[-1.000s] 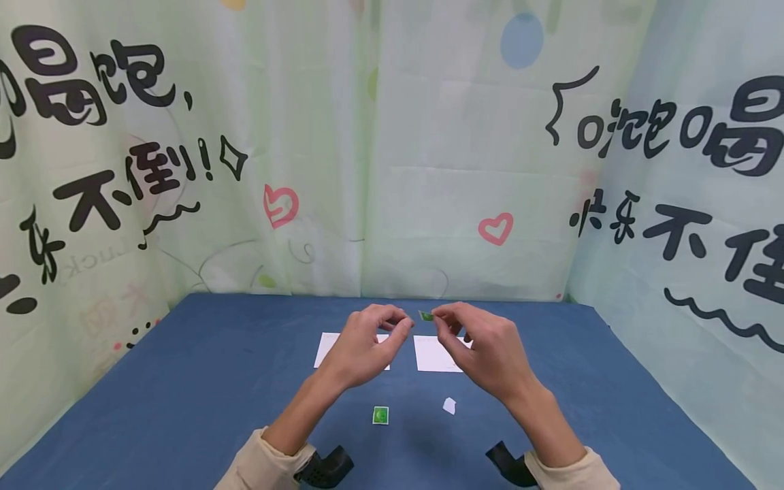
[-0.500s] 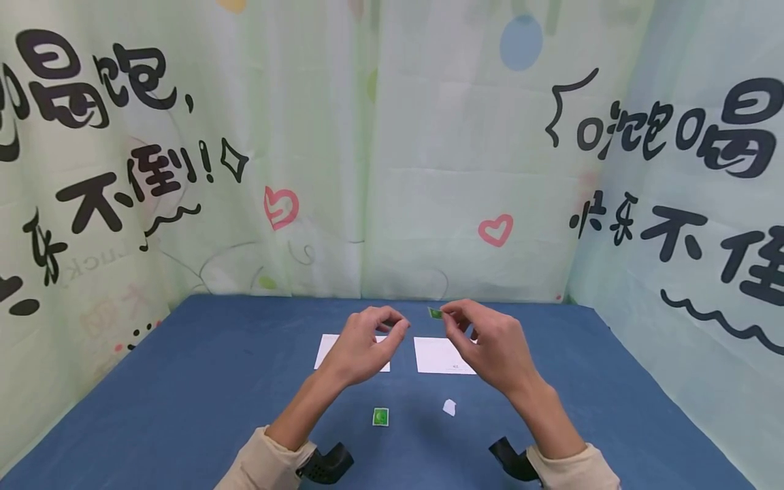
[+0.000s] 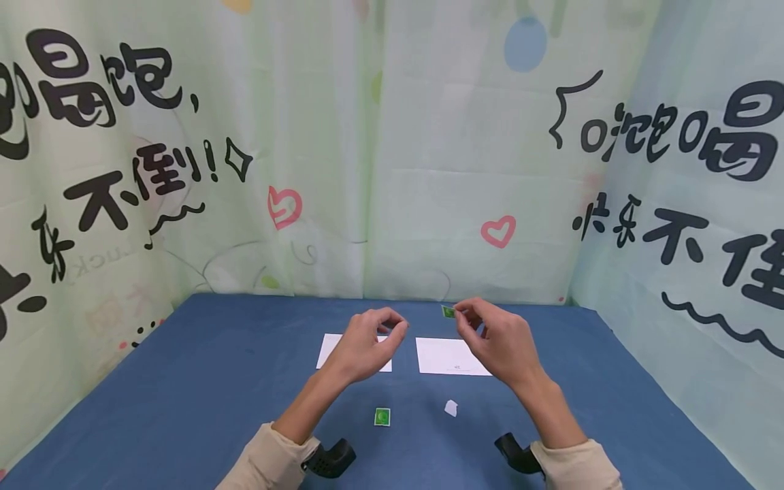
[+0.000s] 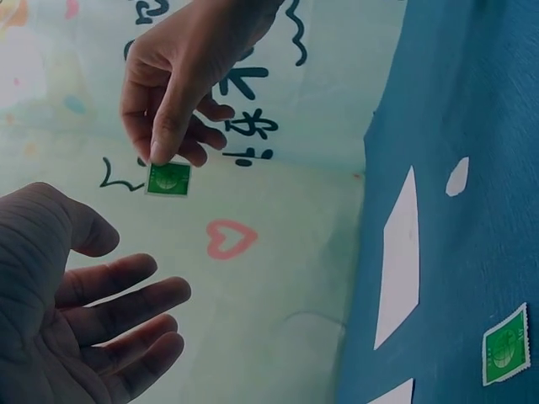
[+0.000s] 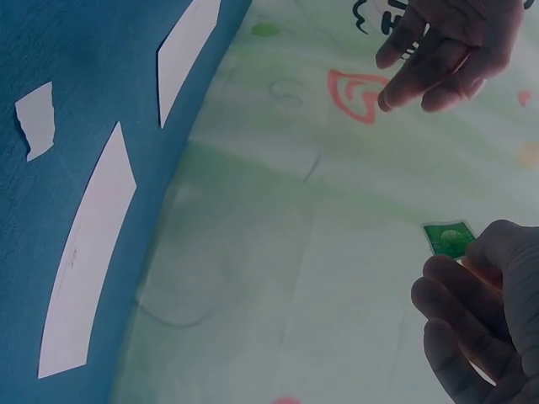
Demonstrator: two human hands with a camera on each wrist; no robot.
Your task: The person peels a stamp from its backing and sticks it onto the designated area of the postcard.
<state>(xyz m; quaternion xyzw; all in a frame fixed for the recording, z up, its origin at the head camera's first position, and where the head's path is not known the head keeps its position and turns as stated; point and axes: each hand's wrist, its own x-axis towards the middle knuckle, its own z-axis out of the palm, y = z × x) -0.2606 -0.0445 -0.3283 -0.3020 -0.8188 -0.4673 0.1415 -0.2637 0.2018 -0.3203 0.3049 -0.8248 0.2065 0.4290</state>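
Note:
Between thumb and forefinger my right hand pinches a small green postage stamp by its edge, raised above the table. The right wrist view shows the same stamp face-on, with a round design and pale border. My left hand is held up to the left, apart from the stamp. Its fingers are loosely bent with nothing between them in the left wrist view. A second green stamp lies on the blue table nearer to me.
Two white paper rectangles lie beyond the hands: the right one and the left one, partly hidden by my left hand. A torn white scrap lies near the loose stamp. Printed curtains border the blue table.
My right hand has moved to the right with the stamp, widening the gap to my left hand and uncovering more of the right paper. The left hand has stayed nearly still.

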